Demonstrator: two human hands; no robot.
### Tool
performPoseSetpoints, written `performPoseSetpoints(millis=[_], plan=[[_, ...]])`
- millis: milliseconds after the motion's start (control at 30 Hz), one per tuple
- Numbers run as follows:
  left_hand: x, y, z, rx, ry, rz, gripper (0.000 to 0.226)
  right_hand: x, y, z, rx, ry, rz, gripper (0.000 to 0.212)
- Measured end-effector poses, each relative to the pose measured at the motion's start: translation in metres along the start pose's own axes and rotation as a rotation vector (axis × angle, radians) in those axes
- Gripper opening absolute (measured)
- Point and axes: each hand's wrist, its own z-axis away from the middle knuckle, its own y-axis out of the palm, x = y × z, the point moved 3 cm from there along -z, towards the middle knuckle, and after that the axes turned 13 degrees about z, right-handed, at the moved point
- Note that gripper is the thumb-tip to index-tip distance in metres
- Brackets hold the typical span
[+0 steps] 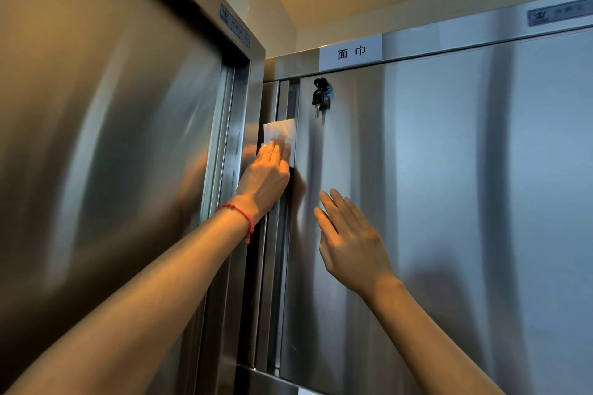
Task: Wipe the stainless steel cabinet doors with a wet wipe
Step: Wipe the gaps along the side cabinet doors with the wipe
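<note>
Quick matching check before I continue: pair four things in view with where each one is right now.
1. wet wipe
2. keys
3. right hand
4. white label

A. hanging from the door lock
B. flat on the door face, holding nothing
C. on the top rail above the door
D. pressed under the left hand at the door's left edge

Pairs: 1-D, 2-A, 3-B, 4-C
</note>
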Motion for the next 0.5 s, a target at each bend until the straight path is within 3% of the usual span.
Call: performPoseSetpoints(millis=[500], plan=[[0.0048,0.0019,-0.0032,-0.002,0.014,0.047,0.048,-0.0001,0.0,0.0002,0.009,0.001,0.005,0.044]])
